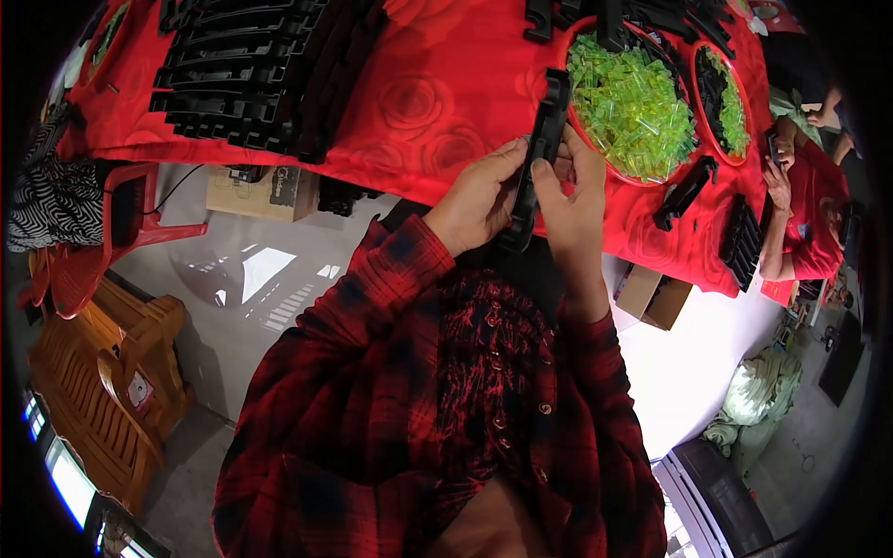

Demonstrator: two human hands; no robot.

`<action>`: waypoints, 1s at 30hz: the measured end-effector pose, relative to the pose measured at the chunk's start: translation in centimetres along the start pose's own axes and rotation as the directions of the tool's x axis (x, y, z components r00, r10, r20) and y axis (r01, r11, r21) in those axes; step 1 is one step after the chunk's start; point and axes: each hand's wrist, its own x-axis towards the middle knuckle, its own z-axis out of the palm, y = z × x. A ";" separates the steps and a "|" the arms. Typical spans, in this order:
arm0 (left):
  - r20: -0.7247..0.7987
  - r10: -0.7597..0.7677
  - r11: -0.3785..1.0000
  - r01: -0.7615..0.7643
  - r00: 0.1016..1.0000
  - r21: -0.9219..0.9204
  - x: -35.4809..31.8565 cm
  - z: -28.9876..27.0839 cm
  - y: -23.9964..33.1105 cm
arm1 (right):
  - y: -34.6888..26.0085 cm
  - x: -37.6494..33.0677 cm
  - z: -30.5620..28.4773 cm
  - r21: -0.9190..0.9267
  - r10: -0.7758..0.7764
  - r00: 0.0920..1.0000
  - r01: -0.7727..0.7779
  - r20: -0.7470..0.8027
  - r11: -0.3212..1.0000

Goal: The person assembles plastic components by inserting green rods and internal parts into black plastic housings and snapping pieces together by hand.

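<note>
Both my hands hold a long, narrow black plastic part (543, 130) at the table's near edge, with its far end tilted up and away from me. My left hand (479, 197) has its fingers wrapped round the left side. On the other side, my right hand (574, 197) grips the part, its thumb laid on the black surface. Just beyond my right hand stands a round red bowl (609, 169) heaped with small, clear yellow-green pieces (637, 112). Whether my fingers also hold a small piece cannot be seen.
A large stack of black plastic parts (251, 70) lies at the far left on the red tablecloth (419, 102). To the right are a second bowl (744, 149), a loose black part (686, 193) and a smaller stack (741, 244). A co-worker in red (814, 223) sits beyond.
</note>
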 end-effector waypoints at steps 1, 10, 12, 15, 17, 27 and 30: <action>0.002 0.000 1.000 0.000 1.000 0.000 0.0 0.1 0.0 | -0.4 -0.3 0.2 -0.022 0.003 1.000 -0.004 -0.018 1.000; 0.067 0.058 0.998 -0.059 0.996 0.020 -0.3 -0.1 0.2 | -0.2 -0.9 1.4 -0.253 -0.067 0.991 0.035 -0.120 0.967; 0.120 0.043 0.999 -0.045 0.992 0.016 -0.2 -0.6 0.2 | -0.1 -0.8 1.6 -0.280 -0.059 0.990 0.021 -0.125 0.960; 0.060 0.062 0.997 -0.064 0.996 0.031 -0.2 -0.4 0.0 | -0.3 -0.6 1.7 -0.271 -0.016 0.992 -0.018 -0.124 0.962; 0.084 0.060 0.996 -0.065 0.995 0.057 -0.1 -0.8 0.1 | -0.4 -0.6 1.7 -0.235 0.016 0.993 -0.043 -0.115 0.971; 0.096 0.039 0.999 -0.042 0.995 0.029 -0.3 -1.0 0.3 | -0.4 -0.3 1.6 -0.277 -0.021 0.996 -0.003 -0.086 0.961; 0.123 0.035 0.999 -0.037 0.992 0.018 -0.4 -0.8 0.3 | -0.2 -0.1 1.4 -0.302 -0.041 0.997 0.019 -0.066 0.953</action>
